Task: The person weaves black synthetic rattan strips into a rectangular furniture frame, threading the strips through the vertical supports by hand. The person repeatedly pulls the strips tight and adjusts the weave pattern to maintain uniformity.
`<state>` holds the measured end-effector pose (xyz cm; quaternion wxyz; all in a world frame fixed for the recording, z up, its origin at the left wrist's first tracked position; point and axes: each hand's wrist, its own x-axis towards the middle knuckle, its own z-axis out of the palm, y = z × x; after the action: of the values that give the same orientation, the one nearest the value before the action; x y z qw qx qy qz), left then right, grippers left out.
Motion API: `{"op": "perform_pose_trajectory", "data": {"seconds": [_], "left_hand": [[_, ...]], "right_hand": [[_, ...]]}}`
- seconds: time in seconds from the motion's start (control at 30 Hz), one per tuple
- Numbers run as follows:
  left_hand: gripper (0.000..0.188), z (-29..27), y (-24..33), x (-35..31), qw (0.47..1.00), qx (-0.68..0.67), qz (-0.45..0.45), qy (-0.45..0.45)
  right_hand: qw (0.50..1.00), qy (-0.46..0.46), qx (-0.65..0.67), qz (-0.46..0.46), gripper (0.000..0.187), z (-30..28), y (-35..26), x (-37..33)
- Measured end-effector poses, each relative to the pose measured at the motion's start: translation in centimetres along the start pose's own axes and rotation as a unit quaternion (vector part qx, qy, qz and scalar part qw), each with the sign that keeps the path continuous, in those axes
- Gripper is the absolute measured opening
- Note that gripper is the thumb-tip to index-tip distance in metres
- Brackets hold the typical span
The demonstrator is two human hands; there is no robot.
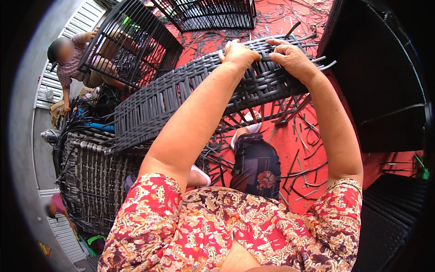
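A long dark grey woven panel of flat plastic strands (156, 97) slants across in front of me, its right end higher and farther off. Close to that end, my left hand (240, 53) lies over the top with its fingers curled onto the weave. A short way to the right, my right hand (290, 56) bends thumb and fingers together at the strands; what lies between them is too small to make out. Loose strand ends (324, 62) stick out past the panel's right end. Below its near edge, bare frame bars and unwoven strands show.
A co-worker (68, 59) sits at left beside a black slatted frame (131, 43). Another black frame (208, 13) stands at the back. Strand scraps litter the red floor (299, 140). A woven piece (95, 181) stands at lower left, dark panels (389, 81) at right.
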<state>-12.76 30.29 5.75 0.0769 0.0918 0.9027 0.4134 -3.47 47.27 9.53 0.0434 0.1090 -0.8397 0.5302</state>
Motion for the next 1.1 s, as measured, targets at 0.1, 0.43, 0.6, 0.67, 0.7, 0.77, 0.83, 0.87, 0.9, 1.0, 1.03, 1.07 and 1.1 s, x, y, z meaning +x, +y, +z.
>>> {"op": "perform_pose_trajectory", "data": {"seconds": [0.1,0.43,0.6,0.67,0.7,0.77,0.83,0.87,0.9,1.0,1.03,1.07,1.1], "left_hand": [[0.026,0.3,-0.9,-0.5,0.994,-0.105,0.036,-0.012],[0.024,-1.1,1.4,-5.1,0.993,0.042,0.106,-0.010],[0.028,-1.0,2.2,-5.6,0.980,0.159,0.112,-0.037],[0.028,-1.2,2.3,-5.6,0.980,0.157,0.112,-0.037],[0.027,-1.3,2.5,-5.7,0.982,0.149,0.113,-0.036],[0.025,-1.3,2.6,-5.7,0.985,0.127,0.112,-0.031],[0.022,-1.3,2.5,-5.7,0.989,0.099,0.109,-0.024],[0.021,-1.5,2.7,-5.8,0.990,0.084,0.107,-0.031],[0.020,-1.8,3.0,-6.0,0.991,0.068,0.106,-0.039],[0.018,-2.1,3.0,-6.1,0.993,0.034,0.107,-0.044],[0.017,-2.1,2.9,-6.1,0.993,0.026,0.108,-0.043],[0.017,-2.1,2.8,-6.0,0.993,0.016,0.113,-0.042],[0.016,-2.0,2.6,-6.0,0.992,0.007,0.119,-0.042]], "right_hand": [[0.999,-0.029,-0.030,-0.022,0.022,-0.3,0.7,0.2],[0.996,-0.077,-0.047,-0.010,0.020,-0.7,0.4,0.1],[0.993,-0.080,-0.084,-0.017,0.019,-0.8,0.4,0.2],[0.993,-0.079,-0.082,-0.009,0.019,-0.8,0.1,0.2],[0.995,-0.079,-0.064,-0.001,0.019,-0.8,0.1,0.1],[0.996,-0.079,-0.029,0.014,0.018,-0.8,0.0,0.1],[0.997,-0.078,-0.010,0.017,0.018,-0.7,0.0,0.1],[0.997,-0.076,-0.001,0.020,0.017,-0.7,0.0,0.0],[0.997,-0.070,-0.014,0.014,0.017,-0.8,0.1,0.0],[0.997,-0.051,-0.051,-0.008,0.016,-0.8,0.3,-0.1],[0.997,-0.043,-0.063,-0.017,0.016,-0.7,0.5,-0.1],[0.996,-0.035,-0.075,-0.025,0.016,-0.6,0.6,-0.1],[0.995,-0.025,-0.090,-0.036,0.015,-0.5,0.6,-0.1]]}}
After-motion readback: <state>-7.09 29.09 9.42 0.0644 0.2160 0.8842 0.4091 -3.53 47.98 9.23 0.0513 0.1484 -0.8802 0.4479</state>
